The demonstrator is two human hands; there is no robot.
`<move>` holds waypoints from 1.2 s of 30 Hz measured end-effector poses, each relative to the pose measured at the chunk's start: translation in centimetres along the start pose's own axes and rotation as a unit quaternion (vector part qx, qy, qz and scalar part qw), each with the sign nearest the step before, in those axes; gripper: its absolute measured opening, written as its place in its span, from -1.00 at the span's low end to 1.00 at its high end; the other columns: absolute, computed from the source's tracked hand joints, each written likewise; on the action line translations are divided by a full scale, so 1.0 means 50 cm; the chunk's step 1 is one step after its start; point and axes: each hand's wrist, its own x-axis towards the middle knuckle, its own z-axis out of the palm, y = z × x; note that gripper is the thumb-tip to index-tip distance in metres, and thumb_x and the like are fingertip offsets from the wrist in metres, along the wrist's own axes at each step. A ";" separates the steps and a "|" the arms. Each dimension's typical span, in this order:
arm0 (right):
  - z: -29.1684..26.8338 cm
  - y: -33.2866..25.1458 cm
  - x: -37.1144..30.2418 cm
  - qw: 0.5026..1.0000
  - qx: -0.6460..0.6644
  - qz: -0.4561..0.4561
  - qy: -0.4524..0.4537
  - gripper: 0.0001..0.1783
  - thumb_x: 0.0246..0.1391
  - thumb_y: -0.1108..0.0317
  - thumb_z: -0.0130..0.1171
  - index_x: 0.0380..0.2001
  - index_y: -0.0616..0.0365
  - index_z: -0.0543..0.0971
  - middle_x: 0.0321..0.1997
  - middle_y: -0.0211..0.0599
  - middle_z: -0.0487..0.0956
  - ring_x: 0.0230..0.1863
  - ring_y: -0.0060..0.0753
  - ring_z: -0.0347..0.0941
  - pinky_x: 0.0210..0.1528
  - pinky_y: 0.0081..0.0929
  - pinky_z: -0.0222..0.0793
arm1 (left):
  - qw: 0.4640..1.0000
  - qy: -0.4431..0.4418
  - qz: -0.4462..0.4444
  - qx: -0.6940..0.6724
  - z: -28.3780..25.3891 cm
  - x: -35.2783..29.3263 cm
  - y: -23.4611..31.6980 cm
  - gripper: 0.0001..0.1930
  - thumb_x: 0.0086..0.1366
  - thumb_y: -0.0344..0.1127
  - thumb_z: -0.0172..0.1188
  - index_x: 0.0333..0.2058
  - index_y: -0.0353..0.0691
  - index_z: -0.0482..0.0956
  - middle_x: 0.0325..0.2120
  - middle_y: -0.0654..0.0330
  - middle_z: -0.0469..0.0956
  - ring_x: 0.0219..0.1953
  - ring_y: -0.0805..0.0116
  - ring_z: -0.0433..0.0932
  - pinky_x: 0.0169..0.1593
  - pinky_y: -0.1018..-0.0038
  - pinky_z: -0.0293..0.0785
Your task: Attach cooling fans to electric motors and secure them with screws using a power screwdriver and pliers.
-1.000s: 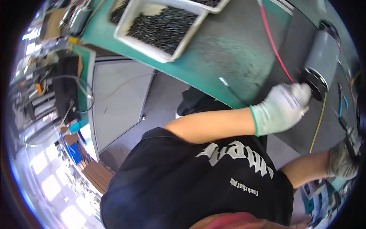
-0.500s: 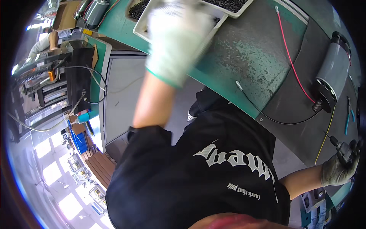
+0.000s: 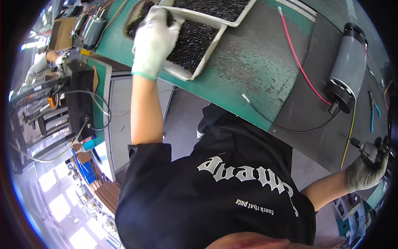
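Observation:
My left hand (image 3: pixel 154 43), in a white glove, is over the left part of a white tray (image 3: pixel 209 53) filled with small black screw-like parts (image 3: pixel 191 43). Its fingers are curled together near the tray's far edge; what they hold, if anything, is hidden. A second white tray (image 3: pixel 243 15) of similar dark parts stands beyond it, and another container (image 3: pixel 129 25) lies to the left. On the far right my gloved right hand (image 3: pixel 365 172) is closed around a dark power screwdriver (image 3: pixel 368 148), its thin bit pointing left.
A grey cylindrical motor (image 3: pixel 349 66) lies on the right of the green-grey bench (image 3: pixel 253 70), trailing a red wire (image 3: pixel 295 54) and a black wire (image 3: pixel 286 130). Blue-handled pliers (image 3: pixel 372 114) lie beside it. Another motor (image 3: pixel 92 32) and a co-worker's arm (image 3: pixel 39 66) are at the far left.
My left hand, blurred over the trays before, has moved left and slowed, uncovering the black parts. My right hand keeps hold of the screwdriver. The whole view has shifted slightly.

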 end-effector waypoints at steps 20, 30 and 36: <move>0.223 0.048 -0.001 0.990 -0.065 -0.123 -0.007 -0.68 0.16 0.45 0.02 -0.07 0.48 0.43 -0.14 0.07 0.54 -0.12 -0.07 0.52 -0.13 -0.34 0.51 | 0.035 -0.436 -0.156 -0.886 -0.028 -0.249 0.508 -0.67 0.41 -0.10 0.08 -0.05 -0.24 0.47 -0.33 0.33 0.42 -0.65 0.71 0.11 -0.48 0.70 0.19; 0.215 0.084 0.014 0.966 -0.124 -0.224 -0.028 -0.70 0.14 0.44 0.06 -0.10 0.41 0.46 -0.18 -0.03 0.56 -0.14 -0.14 0.53 -0.11 -0.36 0.50 | -0.066 -0.457 -0.198 -0.864 -0.030 -0.266 0.526 -0.81 0.39 -0.22 0.12 -0.13 -0.18 0.50 -0.35 0.21 0.58 -0.51 0.64 0.48 -0.39 0.66 0.38; 0.204 0.090 0.017 0.948 -0.160 -0.271 -0.045 -0.72 0.13 0.44 0.08 -0.11 0.37 0.49 -0.21 -0.09 0.57 -0.14 -0.18 0.53 -0.10 -0.36 0.50 | -0.067 -0.443 -0.235 -0.863 -0.024 -0.270 0.527 -0.82 0.40 -0.23 0.11 -0.14 -0.17 0.49 -0.35 0.20 0.58 -0.48 0.60 0.53 -0.39 0.66 0.43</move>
